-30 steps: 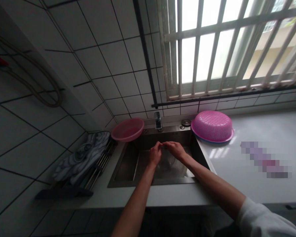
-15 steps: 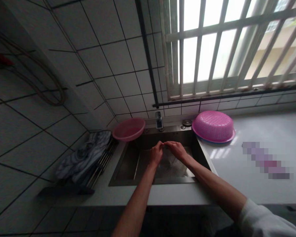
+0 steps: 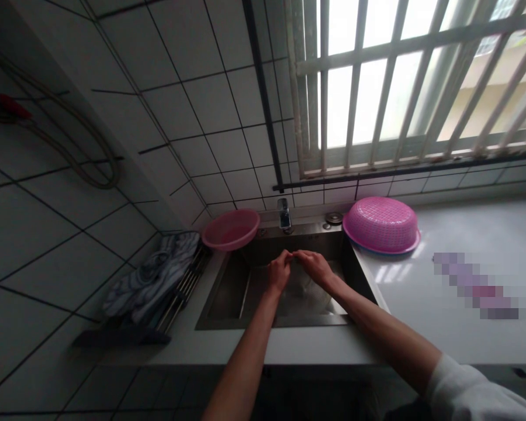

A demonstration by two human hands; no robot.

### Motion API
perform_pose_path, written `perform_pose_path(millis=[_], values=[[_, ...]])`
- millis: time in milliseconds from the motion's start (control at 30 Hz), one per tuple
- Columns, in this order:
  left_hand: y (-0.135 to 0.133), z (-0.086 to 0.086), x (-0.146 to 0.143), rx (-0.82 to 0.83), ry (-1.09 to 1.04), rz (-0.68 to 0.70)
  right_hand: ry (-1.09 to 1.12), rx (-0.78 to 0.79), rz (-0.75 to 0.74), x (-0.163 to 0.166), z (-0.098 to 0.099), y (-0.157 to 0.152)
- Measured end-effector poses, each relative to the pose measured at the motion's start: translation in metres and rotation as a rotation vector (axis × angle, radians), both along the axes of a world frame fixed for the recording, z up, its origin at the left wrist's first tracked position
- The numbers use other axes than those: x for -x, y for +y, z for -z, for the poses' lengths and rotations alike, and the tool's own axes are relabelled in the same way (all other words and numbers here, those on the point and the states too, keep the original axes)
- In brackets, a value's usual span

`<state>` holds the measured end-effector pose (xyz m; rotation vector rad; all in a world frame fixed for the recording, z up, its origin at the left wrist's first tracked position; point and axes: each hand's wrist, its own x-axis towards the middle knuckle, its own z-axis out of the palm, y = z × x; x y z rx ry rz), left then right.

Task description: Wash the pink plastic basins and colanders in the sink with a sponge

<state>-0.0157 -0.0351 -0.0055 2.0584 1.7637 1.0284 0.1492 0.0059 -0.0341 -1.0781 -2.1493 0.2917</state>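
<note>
Both of my hands are over the steel sink [image 3: 221,292], with their fingertips meeting. My left hand [image 3: 280,269] has its fingers curled and pinched together. My right hand [image 3: 314,265] comes in from the right, its fingers bent and pressed together against the left fingertips. Whatever is between them, if anything, is too small to make out. Below my right wrist, a pale, roundish thing [image 3: 319,297] shows in the sink, too dim to identify. The chrome faucet [image 3: 284,213] stands behind my hands at the sink's back edge.
A pink basin [image 3: 231,229] sits at the back left of the sink. An upturned pink colander [image 3: 381,225] is on the right counter, near a blurred-out purple thing [image 3: 473,286]. Left of the sink, a striped cloth [image 3: 153,275] lies by a metal rack [image 3: 182,289]. Barred window behind.
The view has shifted very slightly, so everything sits a little farther right. My hands keep nearly the same pose with their fingertips together.
</note>
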Motion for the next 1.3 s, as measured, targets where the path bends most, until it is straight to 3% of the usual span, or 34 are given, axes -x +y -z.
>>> perform_pose_path(millis=[200, 300, 367, 533, 600, 800, 967, 1033, 1100, 1233, 1300], values=[[0.002, -0.003, 0.016, -0.132, -0.081, -0.233, 0.136, -0.013, 0.090, -0.019, -0.007, 0.010], [0.006, -0.001, 0.020, -0.158, -0.096, -0.279, 0.171, 0.013, 0.166, -0.032, -0.004, 0.014], [0.007, 0.000, 0.016, -0.140, -0.057, -0.226, 0.138, 0.001, 0.164, -0.028, 0.000, 0.012], [0.003, 0.000, 0.002, -0.083, 0.094, 0.027, -0.003, -0.037, 0.000, -0.002, 0.001, 0.003], [0.001, -0.001, 0.002, -0.124, 0.095, 0.007, 0.030, -0.052, -0.003, -0.003, -0.003, 0.004], [0.003, -0.002, 0.014, -0.207, -0.018, -0.262, 0.152, -0.039, 0.172, -0.031, -0.004, 0.015], [0.002, 0.001, 0.003, -0.126, 0.122, -0.012, -0.022, -0.071, 0.034, -0.010, 0.003, 0.005], [0.001, 0.001, 0.001, -0.097, 0.106, 0.022, -0.028, -0.076, -0.024, -0.004, 0.002, 0.003], [0.000, -0.001, 0.005, -0.107, 0.040, -0.038, 0.036, -0.060, -0.012, -0.008, 0.001, 0.005], [0.001, -0.003, 0.020, -0.173, -0.115, -0.334, 0.208, 0.012, 0.163, -0.035, 0.001, 0.017], [0.002, -0.003, 0.023, -0.185, -0.150, -0.404, 0.230, 0.031, 0.224, -0.043, 0.002, 0.019]])
